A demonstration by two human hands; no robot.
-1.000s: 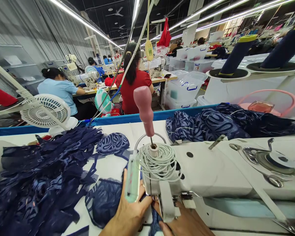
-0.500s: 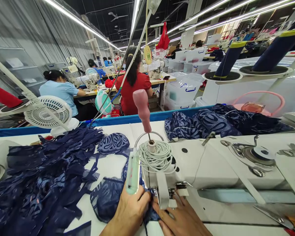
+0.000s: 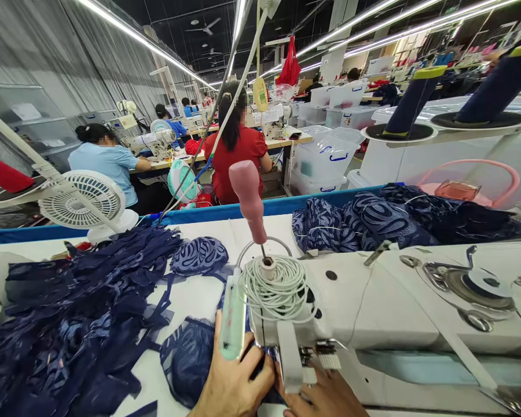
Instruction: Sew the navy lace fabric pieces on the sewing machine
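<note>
My left hand [image 3: 234, 379] presses flat on a navy lace bra piece [image 3: 186, 359] just left of the needle area of a white sewing machine [image 3: 373, 307]. My right hand [image 3: 325, 397] rests on the same fabric under the machine head, fingers beside the presser foot. A pale green LED lamp [image 3: 233, 318] hangs on the machine's left face above my left hand. White cord [image 3: 278, 286] is coiled on top of the machine around a screwdriver with a pink handle [image 3: 247, 200].
A heap of navy lace pieces [image 3: 73, 313] covers the table's left. More navy pieces [image 3: 373, 217] lie behind the machine. A white fan [image 3: 80, 200] stands at far left, navy thread cones [image 3: 417, 95] at right. Other seated workers [image 3: 237, 147] sew at tables beyond.
Both hands have edged slightly forward on the fabric under the machine head; the view shifted a little. Nothing else moved.
</note>
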